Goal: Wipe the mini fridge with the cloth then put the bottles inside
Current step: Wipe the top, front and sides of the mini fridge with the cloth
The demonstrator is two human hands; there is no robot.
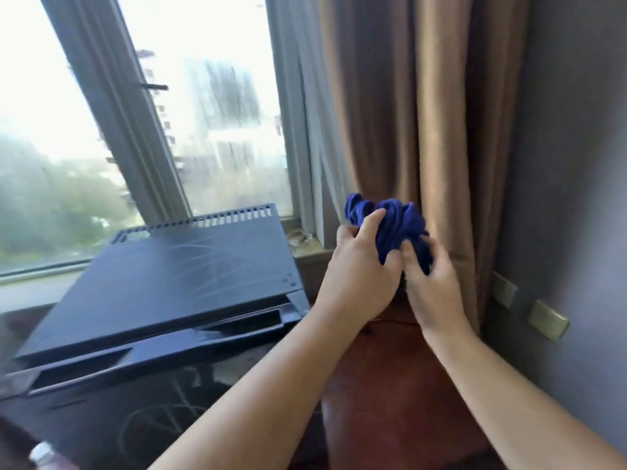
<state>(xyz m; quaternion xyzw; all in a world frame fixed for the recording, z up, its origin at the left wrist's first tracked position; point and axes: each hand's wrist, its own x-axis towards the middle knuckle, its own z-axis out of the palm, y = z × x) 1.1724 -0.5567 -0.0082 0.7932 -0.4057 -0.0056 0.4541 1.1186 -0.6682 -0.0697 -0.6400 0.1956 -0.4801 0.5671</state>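
My left hand and right hand are side by side, touching, both clamped on the crumpled dark blue cloth, which I hold in the air before the tan pleated curtain. Below them is a reddish-brown wooden desk. To the left stands the black box-shaped mini fridge, its flat top streaked, under the window. A blurred clear bottle top shows at the bottom-left corner.
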